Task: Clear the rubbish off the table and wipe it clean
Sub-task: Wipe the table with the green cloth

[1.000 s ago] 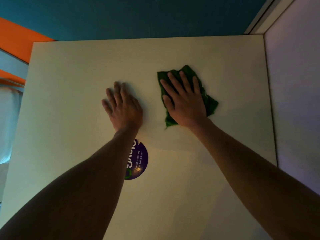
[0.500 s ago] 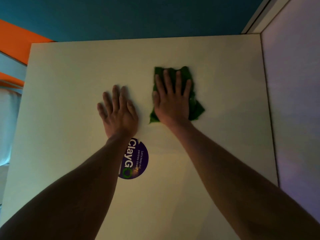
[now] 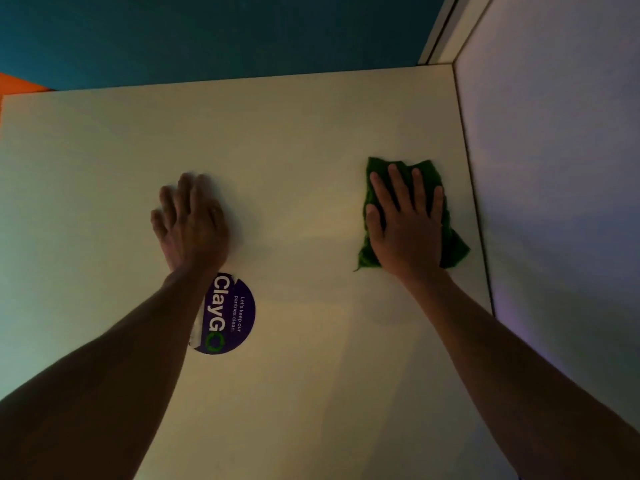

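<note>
— Where's the cloth right now?

— I see the green cloth (image 3: 450,244) lying flat on the tabletop (image 3: 311,140), toward its right side, just beside the pale wall panel (image 3: 554,202) that runs along that edge. My right hand (image 3: 405,223) lies on top of it, palm down, fingers straight and slightly spread, pressing it to the surface. It isn't gripping anything. The cloth pokes out past the fingertips at the far end and bunches out on the right and near-left of the palm.

— And the other hand?

— The left hand (image 3: 192,223) rests flat on the bare tabletop, well apart from the cloth, fingers extended and close together, holding nothing. It looks a little blurred, so I can't make out the fingertips cleanly.

— Anything else on the surface?

— A round purple sticker (image 3: 232,317) reading "ClayGo", with small print about keeping pantries clean — it sits just below the left wrist, partly hidden by my forearm. Its left edge looks torn or peeled, showing white.

— Surroundings?

— Past the far edge of the tabletop there's a dark teal floor (image 3: 242,32), and an orange patch (image 3: 17,85) at the far left corner. The light is dim.
</note>
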`<state>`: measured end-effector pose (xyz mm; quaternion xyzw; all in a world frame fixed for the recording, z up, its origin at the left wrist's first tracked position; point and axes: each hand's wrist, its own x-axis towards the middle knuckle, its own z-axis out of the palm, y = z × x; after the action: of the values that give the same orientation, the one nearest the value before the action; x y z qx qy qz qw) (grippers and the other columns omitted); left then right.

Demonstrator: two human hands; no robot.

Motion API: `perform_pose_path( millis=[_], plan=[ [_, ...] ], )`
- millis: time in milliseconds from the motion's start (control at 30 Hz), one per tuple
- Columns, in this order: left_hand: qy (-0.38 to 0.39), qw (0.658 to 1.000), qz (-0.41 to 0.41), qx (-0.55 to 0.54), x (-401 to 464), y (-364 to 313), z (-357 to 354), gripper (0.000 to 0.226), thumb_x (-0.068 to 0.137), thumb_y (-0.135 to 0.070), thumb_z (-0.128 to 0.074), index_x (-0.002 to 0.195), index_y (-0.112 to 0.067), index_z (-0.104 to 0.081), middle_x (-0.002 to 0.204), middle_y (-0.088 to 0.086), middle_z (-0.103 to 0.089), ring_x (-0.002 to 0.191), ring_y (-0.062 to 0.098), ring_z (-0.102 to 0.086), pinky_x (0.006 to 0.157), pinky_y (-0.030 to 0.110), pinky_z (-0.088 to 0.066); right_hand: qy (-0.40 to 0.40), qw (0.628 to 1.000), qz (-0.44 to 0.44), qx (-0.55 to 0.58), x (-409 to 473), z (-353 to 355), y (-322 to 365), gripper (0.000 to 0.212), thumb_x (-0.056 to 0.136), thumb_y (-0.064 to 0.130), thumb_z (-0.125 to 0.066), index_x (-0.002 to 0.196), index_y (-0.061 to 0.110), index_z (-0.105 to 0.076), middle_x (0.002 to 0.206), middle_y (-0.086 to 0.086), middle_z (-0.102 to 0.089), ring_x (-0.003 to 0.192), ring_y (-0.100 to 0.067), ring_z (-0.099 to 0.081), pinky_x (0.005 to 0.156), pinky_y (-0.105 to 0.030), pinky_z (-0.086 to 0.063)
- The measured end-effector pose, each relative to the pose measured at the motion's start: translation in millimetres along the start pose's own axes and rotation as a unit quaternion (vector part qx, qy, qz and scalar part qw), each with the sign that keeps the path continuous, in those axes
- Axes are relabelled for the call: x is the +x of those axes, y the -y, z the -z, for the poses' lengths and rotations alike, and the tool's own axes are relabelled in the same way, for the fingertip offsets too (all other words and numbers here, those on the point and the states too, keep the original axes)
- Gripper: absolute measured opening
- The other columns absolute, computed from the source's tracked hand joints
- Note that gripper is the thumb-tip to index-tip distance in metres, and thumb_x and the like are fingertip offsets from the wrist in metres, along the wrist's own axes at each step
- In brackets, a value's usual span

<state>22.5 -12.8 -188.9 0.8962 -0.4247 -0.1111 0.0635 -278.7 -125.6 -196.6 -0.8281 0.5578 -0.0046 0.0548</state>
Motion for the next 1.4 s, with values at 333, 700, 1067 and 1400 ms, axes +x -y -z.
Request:
perform_pose_path(
  millis=[333, 700, 1067, 1400],
  plan=[
    [0.012, 1.000, -0.021, -0.005, -13.9, -63.1, -19.8, 0.060, 0.105, -0.055, -0.012, 0.160, -0.031, -0.005, 0.169, -0.001, -0.001, 0.155, 0.031, 0.004, 0.121, 0.060, 0.001, -0.015, 0.999, -0.032, 0.007, 82.2, 2.4, -35.8, 0.057, 0.102, 0.049, -0.015, 0.156, 0.030, -0.018, 0.164, -0.003, -0.019, 0.150, -0.034, -0.014, 0.119, -0.059, -0.007],
    [-0.002, 1.000, -0.004, 0.010, -16.4, -66.3, -26.3, 0.059, 0.105, -0.053, -0.013, 0.160, -0.032, -0.008, 0.169, -0.003, -0.003, 0.155, 0.030, 0.003, 0.121, 0.060, -0.002, -0.002, 0.998, -0.066, 0.020, 111.8, 1.1, -26.5, 0.060, 0.102, 0.049, -0.010, 0.157, 0.026, -0.013, 0.165, -0.005, -0.014, 0.151, -0.036, -0.009, 0.118, -0.061, -0.007],
    [-0.067, 0.997, 0.038, -0.014, -1.8, 28.7, 10.3, 0.048, 0.102, -0.043, -0.037, 0.146, -0.024, -0.040, 0.155, 0.006, -0.039, 0.140, 0.032, -0.036, 0.108, 0.054, -0.033, 0.026, 0.999, -0.017, 0.016, -42.2, -3.8, 71.0, 0.058, 0.104, 0.046, -0.019, 0.157, 0.023, -0.015, 0.165, -0.004, -0.012, 0.151, -0.035, -0.009, 0.118, -0.059, -0.007],
    [-0.010, 0.999, 0.042, -0.009, -36.9, 70.2, 4.6, 0.055, 0.106, -0.049, -0.014, 0.159, -0.035, -0.008, 0.169, -0.001, -0.004, 0.155, 0.025, 0.004, 0.124, 0.051, -0.002, 0.050, 0.999, -0.002, 0.006, -12.2, -6.3, 125.0, 0.059, 0.103, 0.048, -0.016, 0.157, 0.024, -0.015, 0.165, -0.005, -0.012, 0.150, -0.039, -0.007, 0.116, -0.064, -0.008]
  ],
)
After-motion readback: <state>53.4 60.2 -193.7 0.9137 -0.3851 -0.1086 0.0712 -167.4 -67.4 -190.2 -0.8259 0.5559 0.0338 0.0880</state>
